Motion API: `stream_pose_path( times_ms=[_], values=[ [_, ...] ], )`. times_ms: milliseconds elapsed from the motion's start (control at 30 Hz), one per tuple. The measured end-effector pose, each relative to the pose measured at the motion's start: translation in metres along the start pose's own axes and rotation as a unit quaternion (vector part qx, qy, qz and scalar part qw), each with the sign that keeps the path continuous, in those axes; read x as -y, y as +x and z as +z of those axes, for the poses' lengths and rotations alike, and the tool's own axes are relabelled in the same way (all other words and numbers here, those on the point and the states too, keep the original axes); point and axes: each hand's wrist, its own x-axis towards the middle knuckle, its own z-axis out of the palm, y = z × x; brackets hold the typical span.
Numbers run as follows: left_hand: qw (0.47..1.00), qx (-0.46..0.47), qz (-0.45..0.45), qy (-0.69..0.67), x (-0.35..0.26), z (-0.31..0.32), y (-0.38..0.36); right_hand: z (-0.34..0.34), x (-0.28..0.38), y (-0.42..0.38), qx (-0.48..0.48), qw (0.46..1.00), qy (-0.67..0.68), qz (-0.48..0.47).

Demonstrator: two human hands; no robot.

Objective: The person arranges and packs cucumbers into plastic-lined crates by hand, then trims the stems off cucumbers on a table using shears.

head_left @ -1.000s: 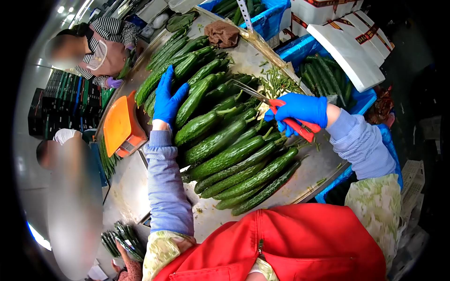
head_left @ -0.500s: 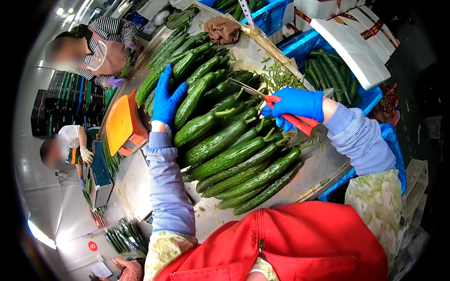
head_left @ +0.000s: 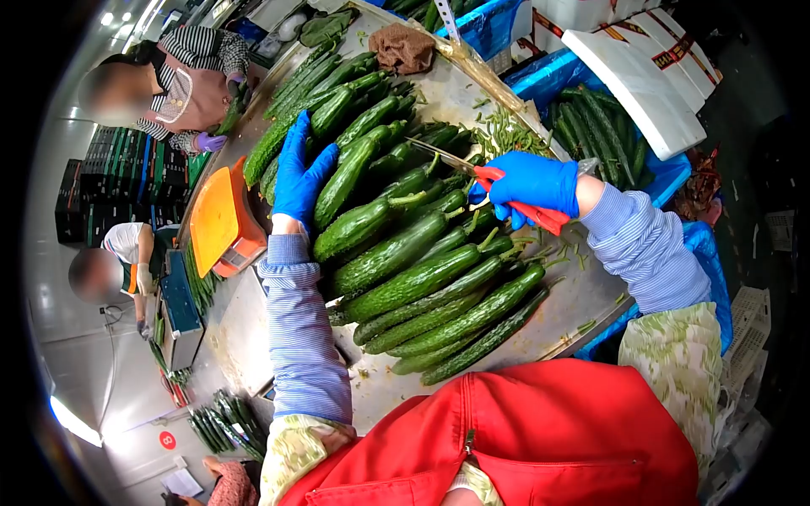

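A large heap of green cucumbers (head_left: 405, 253) covers the metal table (head_left: 371, 392). My left hand (head_left: 301, 175), in a blue glove, lies on the heap's left side with thumb and fingers spread, touching cucumbers. In a matching glove, my right hand (head_left: 536, 187) is wrapped round red-handled scissors (head_left: 548, 219) at the heap's right side. Their blades point up and left over the cucumbers and look slightly parted. Small cut stem pieces (head_left: 510, 139) lie beyond the right hand.
An orange scale (head_left: 221, 221) stands left of the heap. A brown cloth (head_left: 402, 49) lies at the far end. Blue-lined crates (head_left: 666, 181) and a white foam lid (head_left: 633, 93) are at right. Two people (head_left: 190, 84) (head_left: 126, 249) work at left; part of another person (head_left: 232, 485) shows below.
The scissors and my right hand have shifted very slightly, and the handles look closer together. My left hand has stayed on the cucumbers. The lower-left co-worker's hands have moved down.
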Motion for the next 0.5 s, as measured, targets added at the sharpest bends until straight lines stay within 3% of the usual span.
stream_pose_path(
  times_ms=[167,400,500],
  values=[
    [0.999,0.009,0.007,-0.030,0.004,0.000,0.001,0.012,0.000,-0.008,-0.044,0.998,-0.047,-0.012],
    [0.999,0.010,-0.015,-0.046,-0.001,0.002,0.001,0.009,-0.019,-0.054,-0.067,0.994,0.079,-0.030],
    [0.999,0.014,-0.009,-0.043,0.001,0.002,0.001,0.007,-0.012,-0.083,0.020,0.989,0.142,0.025]
  ],
)
